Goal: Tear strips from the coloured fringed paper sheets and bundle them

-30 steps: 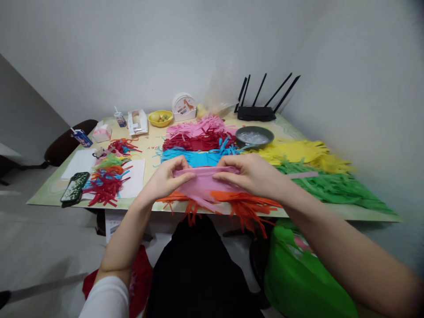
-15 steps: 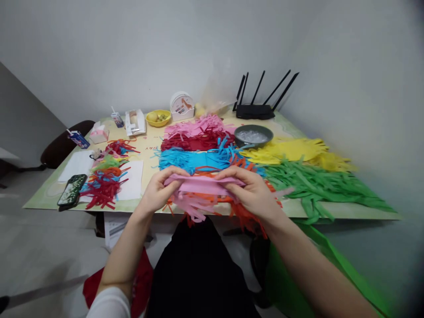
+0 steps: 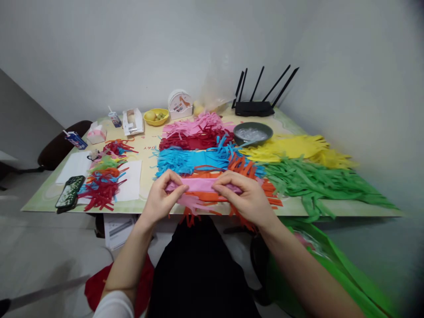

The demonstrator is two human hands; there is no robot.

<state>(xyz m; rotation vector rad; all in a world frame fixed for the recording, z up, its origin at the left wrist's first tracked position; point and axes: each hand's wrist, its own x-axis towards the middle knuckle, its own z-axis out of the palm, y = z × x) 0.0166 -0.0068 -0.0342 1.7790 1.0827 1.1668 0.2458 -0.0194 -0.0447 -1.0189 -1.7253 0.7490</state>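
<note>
A pink fringed strip point(image 3: 198, 185) is stretched level between my two hands, just above the front of the table. My left hand point(image 3: 163, 194) pinches its left part between thumb and fingers. The right part is pinched the same way by my right hand point(image 3: 247, 194). Pink fringe hangs below the band near my left hand. Beneath the strip lies orange fringe point(image 3: 273, 194), partly hidden and drooping over the table edge. Just behind is a blue fringed piece point(image 3: 185, 160), with dark red fringe point(image 3: 192, 141) and more pink fringe point(image 3: 202, 126) farther back.
Green fringe point(image 3: 314, 181) and yellow fringe point(image 3: 298, 150) cover the right side. A dark bowl point(image 3: 253, 140) and a black router point(image 3: 254, 108) stand behind. At left are a phone point(image 3: 70, 192), mixed-colour fringe bundles point(image 3: 106, 185) and drink cartons point(image 3: 75, 140). A green bag point(image 3: 331, 269) sits below right.
The pink strip has been turned so its band lies flatter and tauter, and its fringe hangs less visibly. Both hands keep hold of it. The camera view has shifted slightly.
</note>
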